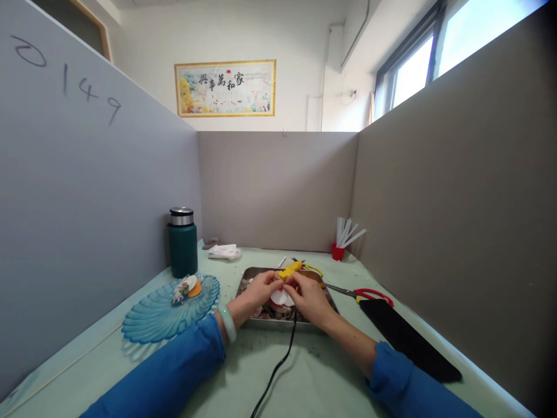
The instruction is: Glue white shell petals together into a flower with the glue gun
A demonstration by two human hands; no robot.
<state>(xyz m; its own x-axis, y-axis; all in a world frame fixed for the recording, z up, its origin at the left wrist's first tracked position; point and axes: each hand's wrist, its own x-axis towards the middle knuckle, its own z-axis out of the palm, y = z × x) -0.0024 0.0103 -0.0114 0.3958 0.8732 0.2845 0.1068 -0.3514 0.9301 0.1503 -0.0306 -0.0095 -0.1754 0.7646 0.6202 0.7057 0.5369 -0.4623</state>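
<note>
My left hand (261,290) and my right hand (310,296) meet over a metal tray (272,324), their fingertips pinched close together. What they pinch is too small to make out; a bit of red shows there. Just below the fingertips is a white, rounded, shell-like piece (282,298); I cannot tell whether it is held or lying. Small mottled pieces fill the tray. Right behind my fingers lies a yellow tool (289,270), apparently a glue gun. A black cord (282,361) runs from the tray toward me.
At left stand a blue scalloped plate (150,322) with small shell-like pieces (186,288) and a green flask (183,249). Red-handled scissors (375,295) and a black flat piece (409,342) lie right. Behind are a red cup (338,252) of white sticks, yellow-handled pliers (314,269) and a tissue packet (224,251).
</note>
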